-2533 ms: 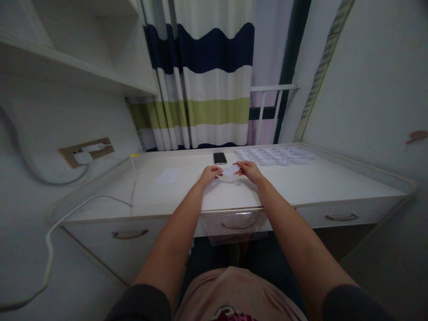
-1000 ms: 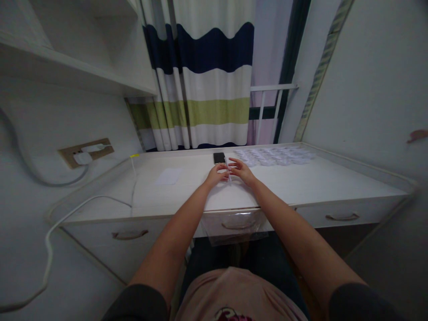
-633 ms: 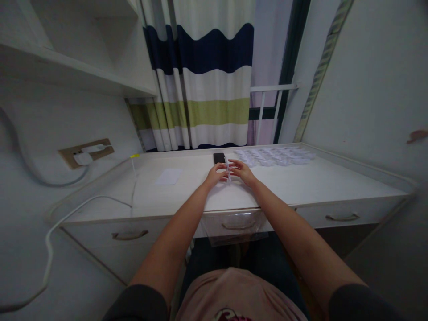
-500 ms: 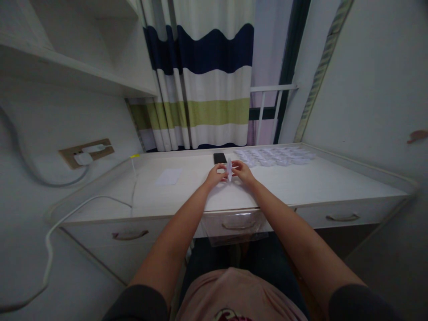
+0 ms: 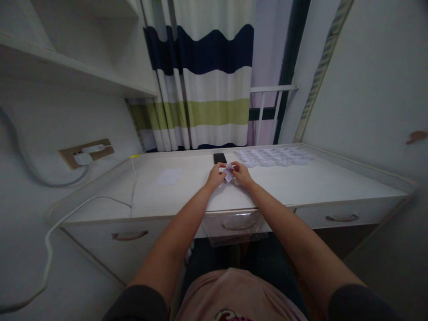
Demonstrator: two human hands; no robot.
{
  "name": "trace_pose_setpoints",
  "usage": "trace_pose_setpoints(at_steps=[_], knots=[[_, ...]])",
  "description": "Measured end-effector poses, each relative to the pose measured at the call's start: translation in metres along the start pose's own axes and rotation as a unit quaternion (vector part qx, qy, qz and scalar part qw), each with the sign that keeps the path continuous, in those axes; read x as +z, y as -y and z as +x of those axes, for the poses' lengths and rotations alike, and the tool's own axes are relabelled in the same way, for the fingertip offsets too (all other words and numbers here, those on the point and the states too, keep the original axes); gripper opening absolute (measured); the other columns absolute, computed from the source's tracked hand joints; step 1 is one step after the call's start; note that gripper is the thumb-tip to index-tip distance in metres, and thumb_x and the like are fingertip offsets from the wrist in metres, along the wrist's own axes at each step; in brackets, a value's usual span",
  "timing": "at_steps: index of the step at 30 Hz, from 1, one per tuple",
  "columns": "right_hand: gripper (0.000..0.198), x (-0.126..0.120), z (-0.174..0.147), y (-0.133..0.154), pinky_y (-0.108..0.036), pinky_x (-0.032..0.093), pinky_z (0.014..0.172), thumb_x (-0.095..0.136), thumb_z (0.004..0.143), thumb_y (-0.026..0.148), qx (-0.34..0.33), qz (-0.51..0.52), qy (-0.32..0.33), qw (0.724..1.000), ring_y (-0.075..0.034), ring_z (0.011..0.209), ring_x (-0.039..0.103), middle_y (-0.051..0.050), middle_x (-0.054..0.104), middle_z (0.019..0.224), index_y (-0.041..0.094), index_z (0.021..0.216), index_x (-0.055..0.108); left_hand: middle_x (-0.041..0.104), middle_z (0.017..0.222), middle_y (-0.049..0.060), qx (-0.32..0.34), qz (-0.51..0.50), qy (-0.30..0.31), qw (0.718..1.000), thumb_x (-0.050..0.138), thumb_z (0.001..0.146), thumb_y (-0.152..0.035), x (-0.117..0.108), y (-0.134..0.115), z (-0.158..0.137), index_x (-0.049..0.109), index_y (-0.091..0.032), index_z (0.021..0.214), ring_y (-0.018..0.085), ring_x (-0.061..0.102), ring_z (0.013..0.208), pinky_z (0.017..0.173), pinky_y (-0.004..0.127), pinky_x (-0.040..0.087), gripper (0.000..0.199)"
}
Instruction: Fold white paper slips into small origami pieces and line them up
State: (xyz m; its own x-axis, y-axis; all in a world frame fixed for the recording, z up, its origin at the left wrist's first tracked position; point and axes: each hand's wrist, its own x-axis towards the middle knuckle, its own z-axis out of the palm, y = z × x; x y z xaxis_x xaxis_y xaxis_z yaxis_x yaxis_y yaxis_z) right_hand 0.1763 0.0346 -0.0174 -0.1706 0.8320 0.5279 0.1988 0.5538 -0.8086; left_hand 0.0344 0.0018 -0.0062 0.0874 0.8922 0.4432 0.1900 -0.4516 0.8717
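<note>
A small folded white paper [image 5: 229,173] is held up between my two hands, just above the desk. My left hand [image 5: 216,175] pinches its left side, and my right hand [image 5: 241,174] grips the right side. The fingertips partly cover the paper, so its exact folded shape is hard to make out. Right behind the hands lies a black phone-like slab [image 5: 220,158]. Several similar folded white paper pieces [image 5: 274,157] sit in rows at the back right of the desk. To the left, flat white paper sheets [image 5: 169,176] rest on the surface.
The white desk [image 5: 167,200] runs along a curtain [image 5: 217,89]. Clear plastic film [image 5: 234,229] hangs over the middle drawer front. At the left, a white cable [image 5: 50,249] reaches onto the desk, below a wall socket [image 5: 86,154]. A shelf [image 5: 83,76] juts out at upper left.
The paper has turned from edge-on to showing a wider, folded face. Both hands have drawn slightly closer around it, fingers more curled.
</note>
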Motion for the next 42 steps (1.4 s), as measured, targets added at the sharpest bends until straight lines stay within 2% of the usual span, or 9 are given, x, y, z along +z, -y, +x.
trace_pose_setpoints(at_steps=[3, 6, 10, 17, 25, 29, 31, 34, 42], knots=[[0.025, 0.0, -0.001, 0.003, -0.023, 0.046, 0.052, 0.06, 0.067, 0.034, 0.004, 0.032, -0.014, 0.999, -0.013, 0.057, 0.054, 0.002, 0.057, 0.062, 0.021, 0.087, 0.053, 0.056, 0.095, 0.003, -0.023, -0.001, -0.023, 0.999, 0.052, 0.07, -0.013, -0.001, -0.003, 0.0, 0.054, -0.019, 0.088, 0.009, 0.057, 0.06, 0.053, 0.023, 0.049, 0.02], [0.025, 0.001, -0.002, 0.007, -0.022, 0.045, 0.05, 0.059, 0.067, 0.035, 0.001, 0.04, -0.029, 0.999, -0.012, 0.055, 0.053, 0.003, 0.055, 0.059, 0.021, 0.086, 0.052, 0.058, 0.079, 0.001, -0.029, 0.023, -0.024, 0.999, 0.054, 0.072, -0.02, -0.002, -0.007, -0.002, 0.056, -0.019, 0.088, 0.008, 0.055, 0.053, 0.05, 0.021, 0.047, 0.016], [0.022, 0.003, -0.004, 0.011, -0.022, 0.044, 0.048, 0.056, 0.066, 0.031, -0.012, 0.041, -0.029, 0.999, -0.011, 0.053, 0.051, 0.004, 0.054, 0.058, 0.021, 0.084, 0.054, 0.054, 0.061, -0.003, -0.018, 0.008, -0.03, 0.999, 0.052, 0.073, -0.018, -0.004, -0.008, 0.0, 0.057, -0.019, 0.088, 0.008, 0.053, 0.05, 0.049, 0.019, 0.045, 0.016], [0.023, 0.001, -0.002, 0.015, -0.021, 0.044, 0.049, 0.054, 0.064, 0.027, -0.024, 0.08, -0.011, 0.996, -0.011, 0.056, 0.052, 0.002, 0.058, 0.062, 0.02, 0.085, 0.057, 0.061, 0.067, 0.0, -0.061, -0.149, -0.023, 0.987, 0.052, 0.065, -0.015, -0.005, -0.012, 0.003, 0.059, -0.015, 0.079, 0.01, 0.057, 0.057, 0.053, 0.021, 0.049, 0.016], [0.021, 0.001, -0.001, 0.011, -0.023, 0.046, 0.052, 0.057, 0.063, 0.03, -0.03, 0.095, 0.004, 0.995, -0.013, 0.064, 0.055, 0.0, 0.061, 0.073, 0.02, 0.082, 0.059, 0.062, 0.069, 0.001, -0.078, -0.205, -0.032, 0.975, 0.05, 0.061, -0.01, -0.006, -0.015, 0.0, 0.061, -0.015, 0.071, 0.011, 0.057, 0.06, 0.057, 0.024, 0.049, 0.015], [0.022, -0.001, -0.003, 0.014, -0.026, 0.049, 0.058, 0.056, 0.064, 0.03, 0.007, 0.137, 0.012, 0.99, -0.015, 0.073, 0.057, -0.002, 0.063, 0.084, 0.021, 0.083, 0.061, 0.063, 0.071, 0.004, -0.088, -0.233, -0.022, 0.968, 0.05, 0.067, -0.015, -0.007, -0.015, 0.0, 0.063, -0.013, 0.072, 0.013, 0.059, 0.064, 0.061, 0.028, 0.05, 0.014], [0.023, -0.002, -0.005, 0.016, -0.027, 0.049, 0.059, 0.054, 0.067, 0.032, 0.037, 0.16, 0.007, 0.986, -0.015, 0.074, 0.058, -0.003, 0.063, 0.085, 0.02, 0.083, 0.062, 0.063, 0.073, 0.005, -0.085, -0.23, -0.025, 0.969, 0.053, 0.07, -0.022, -0.008, -0.015, 0.0, 0.063, -0.012, 0.073, 0.013, 0.059, 0.065, 0.062, 0.029, 0.051, 0.014], [0.024, -0.004, -0.006, 0.019, -0.025, 0.047, 0.055, 0.054, 0.068, 0.035, 0.066, 0.158, 0.002, 0.985, -0.015, 0.071, 0.057, -0.004, 0.063, 0.079, 0.019, 0.083, 0.064, 0.064, 0.073, 0.005, -0.08, -0.193, -0.02, 0.978, 0.064, 0.065, -0.024, -0.007, -0.012, 0.001, 0.063, -0.012, 0.075, 0.012, 0.058, 0.065, 0.063, 0.028, 0.051, 0.016], [0.028, -0.004, -0.005, 0.018, -0.025, 0.046, 0.056, 0.056, 0.067, 0.044, 0.065, 0.163, -0.005, 0.985, -0.014, 0.066, 0.057, -0.003, 0.062, 0.073, 0.018, 0.077, 0.063, 0.061, 0.072, 0.002, -0.042, -0.134, -0.02, 0.99, 0.066, 0.059, -0.014, -0.005, -0.003, 0.006, 0.061, -0.012, 0.073, 0.009, 0.054, 0.06, 0.057, 0.025, 0.05, 0.015]])
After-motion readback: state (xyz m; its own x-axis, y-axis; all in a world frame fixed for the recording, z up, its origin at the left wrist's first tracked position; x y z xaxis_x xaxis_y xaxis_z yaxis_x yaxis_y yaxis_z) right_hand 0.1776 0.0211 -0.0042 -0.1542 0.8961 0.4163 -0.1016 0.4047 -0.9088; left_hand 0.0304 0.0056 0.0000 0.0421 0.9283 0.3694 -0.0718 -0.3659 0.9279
